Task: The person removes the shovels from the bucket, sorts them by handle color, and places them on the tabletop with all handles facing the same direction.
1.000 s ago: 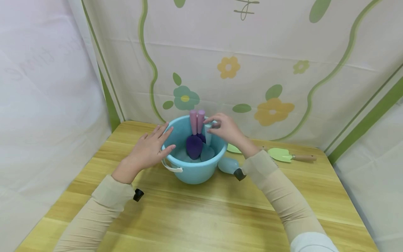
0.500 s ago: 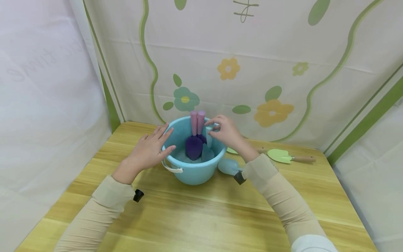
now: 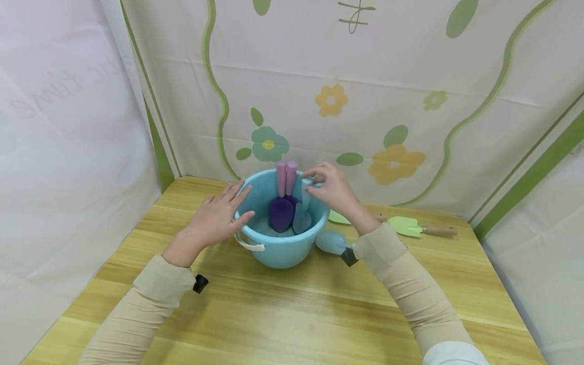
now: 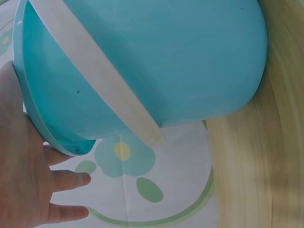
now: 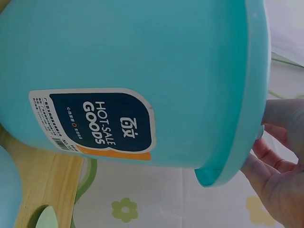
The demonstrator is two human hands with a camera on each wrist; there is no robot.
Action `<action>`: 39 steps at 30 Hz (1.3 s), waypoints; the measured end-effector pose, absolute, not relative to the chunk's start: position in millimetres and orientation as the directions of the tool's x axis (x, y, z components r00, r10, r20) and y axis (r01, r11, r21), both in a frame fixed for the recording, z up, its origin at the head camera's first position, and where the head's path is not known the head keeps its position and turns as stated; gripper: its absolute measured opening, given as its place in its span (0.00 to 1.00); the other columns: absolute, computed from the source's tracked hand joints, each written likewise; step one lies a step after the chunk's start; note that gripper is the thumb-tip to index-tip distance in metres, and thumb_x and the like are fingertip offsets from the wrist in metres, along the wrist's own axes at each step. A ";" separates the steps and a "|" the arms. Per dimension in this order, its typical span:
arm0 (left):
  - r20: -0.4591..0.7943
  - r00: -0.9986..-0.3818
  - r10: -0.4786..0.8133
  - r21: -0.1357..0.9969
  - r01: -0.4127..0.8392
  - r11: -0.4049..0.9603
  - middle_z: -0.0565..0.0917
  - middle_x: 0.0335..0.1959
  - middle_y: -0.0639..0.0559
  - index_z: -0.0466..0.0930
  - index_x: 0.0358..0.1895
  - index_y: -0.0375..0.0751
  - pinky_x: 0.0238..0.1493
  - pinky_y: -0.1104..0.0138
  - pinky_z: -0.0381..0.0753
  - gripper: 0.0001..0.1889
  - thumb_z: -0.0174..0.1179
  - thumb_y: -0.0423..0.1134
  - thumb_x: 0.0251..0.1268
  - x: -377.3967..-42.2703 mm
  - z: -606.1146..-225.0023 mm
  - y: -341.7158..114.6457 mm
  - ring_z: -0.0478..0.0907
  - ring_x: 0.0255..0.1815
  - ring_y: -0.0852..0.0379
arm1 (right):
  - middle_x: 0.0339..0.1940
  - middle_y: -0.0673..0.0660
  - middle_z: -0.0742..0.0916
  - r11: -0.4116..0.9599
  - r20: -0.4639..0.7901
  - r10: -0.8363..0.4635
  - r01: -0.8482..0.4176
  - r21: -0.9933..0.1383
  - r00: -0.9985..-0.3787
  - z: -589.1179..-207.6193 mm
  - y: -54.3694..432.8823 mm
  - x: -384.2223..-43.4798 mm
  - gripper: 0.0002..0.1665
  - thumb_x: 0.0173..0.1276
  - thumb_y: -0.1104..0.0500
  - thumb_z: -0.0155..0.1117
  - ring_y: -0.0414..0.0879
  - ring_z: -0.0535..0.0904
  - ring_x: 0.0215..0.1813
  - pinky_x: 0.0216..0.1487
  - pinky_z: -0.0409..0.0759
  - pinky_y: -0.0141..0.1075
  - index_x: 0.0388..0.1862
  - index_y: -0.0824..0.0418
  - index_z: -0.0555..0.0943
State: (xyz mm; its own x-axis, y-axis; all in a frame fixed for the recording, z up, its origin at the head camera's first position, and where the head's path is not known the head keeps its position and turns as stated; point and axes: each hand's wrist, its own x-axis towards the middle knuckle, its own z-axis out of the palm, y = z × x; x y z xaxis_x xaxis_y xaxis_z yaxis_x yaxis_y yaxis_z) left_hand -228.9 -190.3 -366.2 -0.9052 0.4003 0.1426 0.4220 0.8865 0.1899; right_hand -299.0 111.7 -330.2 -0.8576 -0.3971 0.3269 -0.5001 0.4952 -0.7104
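Note:
A light blue bucket (image 3: 280,253) with a white handle (image 3: 250,245) stands upright on the wooden table. My left hand (image 3: 216,218) rests on its left rim, fingers spread and fairly straight. At the right inner side, my right hand (image 3: 333,191) pinches the top of a light blue toy shovel (image 3: 301,219), which stands blade down in the bucket. Beside it two purple shovels (image 3: 281,214) with pink handles lean against the back wall. From the right wrist view, the right fingertips are just over the rim, and only a bit of the handle shows.
Right of the bucket lies a light blue scoop (image 3: 330,242), partly behind my right wrist. Farther right is a green trowel (image 3: 405,226) with a wooden handle; a second green trowel (image 3: 338,217) is partly hidden by my arm. A printed curtain (image 3: 292,81) hangs behind the table.
My right hand has shifted slightly right with the light blue shovel's handle, and its blade has turned and moved a little right. The left hand stays on the rim.

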 end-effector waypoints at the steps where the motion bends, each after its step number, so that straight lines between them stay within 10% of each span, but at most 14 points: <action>1: 0.143 -0.905 0.401 0.188 0.422 0.887 0.44 0.85 0.43 0.50 0.83 0.39 0.70 0.31 0.56 0.40 0.42 0.62 0.82 -228.6 -366.1 -190.3 0.46 0.82 0.35 | 0.52 0.61 0.81 0.494 0.332 -0.397 -0.504 -0.709 -0.856 -330.0 112.4 -298.9 0.16 0.65 0.69 0.72 0.58 0.86 0.52 0.50 0.86 0.45 0.52 0.67 0.86; 39: 0.155 -0.900 0.407 0.188 0.432 0.882 0.45 0.84 0.42 0.51 0.83 0.39 0.69 0.30 0.56 0.39 0.42 0.62 0.81 -229.7 -366.7 -190.3 0.48 0.81 0.34 | 0.52 0.61 0.81 0.350 0.545 -0.314 -0.628 -0.695 -0.777 -305.2 143.8 -285.3 0.16 0.65 0.71 0.73 0.53 0.85 0.50 0.54 0.84 0.41 0.52 0.69 0.86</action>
State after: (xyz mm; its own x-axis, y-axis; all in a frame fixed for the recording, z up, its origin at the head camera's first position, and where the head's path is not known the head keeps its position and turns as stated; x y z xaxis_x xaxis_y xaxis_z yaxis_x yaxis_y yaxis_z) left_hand -229.7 -190.3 -366.7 -0.9000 0.4072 0.1553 0.4316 0.8823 0.1878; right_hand -285.3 143.8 -305.2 -0.7775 -0.3144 0.5447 -0.6283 0.3501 -0.6948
